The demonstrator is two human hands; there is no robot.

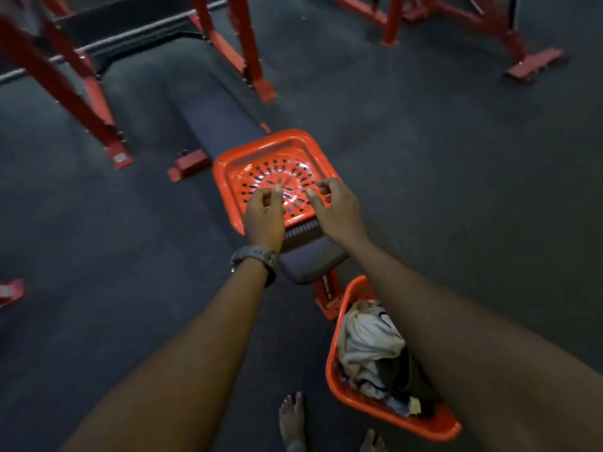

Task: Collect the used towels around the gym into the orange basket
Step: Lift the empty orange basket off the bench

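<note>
An orange basket stands on the floor at the lower right, holding a white towel and darker cloths. An orange perforated lid lies on the dark padded bench ahead of me. My left hand, with a grey watch on its wrist, hovers over the lid's near edge with fingers loosely curled and nothing in them. My right hand hovers beside it over the lid's right side, fingers bent and apart, holding nothing. My right forearm hides part of the basket's right rim.
Red rack posts stand around the bench's far end with a barbell across them. More red machine frames stand at the back right. Dark rubber floor stretches on both sides. My bare feet are at the bottom.
</note>
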